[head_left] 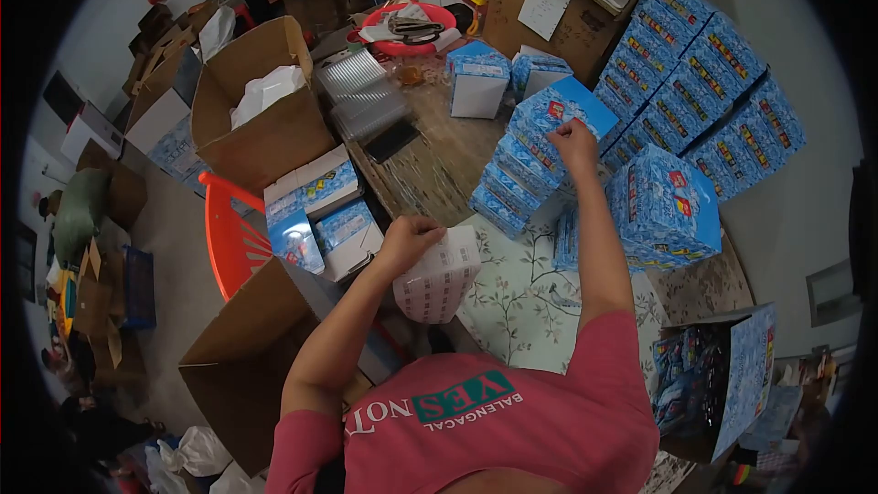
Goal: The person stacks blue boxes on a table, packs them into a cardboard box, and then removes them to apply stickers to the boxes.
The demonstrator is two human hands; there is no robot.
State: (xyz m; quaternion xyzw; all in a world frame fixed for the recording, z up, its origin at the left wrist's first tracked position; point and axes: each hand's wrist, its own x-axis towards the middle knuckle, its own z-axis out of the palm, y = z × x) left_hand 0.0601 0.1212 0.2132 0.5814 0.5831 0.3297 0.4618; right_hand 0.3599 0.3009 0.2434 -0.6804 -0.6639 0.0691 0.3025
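Observation:
My left hand (412, 242) is closed in a pinch at the upper edge of a white label sheet (439, 285) with rows of small dark print. The sheet hangs in front of me by the table's edge. My right hand (575, 142) is at the top of a stack of blue patterned boxes (526, 163), fingers pinched together just beside a red and yellow logo. Whatever is between those fingertips is too small to make out. Close to my right forearm stands another group of blue boxes (672, 201).
Tall rows of blue boxes (686, 64) line the wall at right. An open carton (261, 128) with white plastic inside is at left, above an orange-red chair (224, 238) with flattened blue boxes (320, 210). A red basin (407, 27) sits at the back. A carton of dark packets (695, 384) is at lower right.

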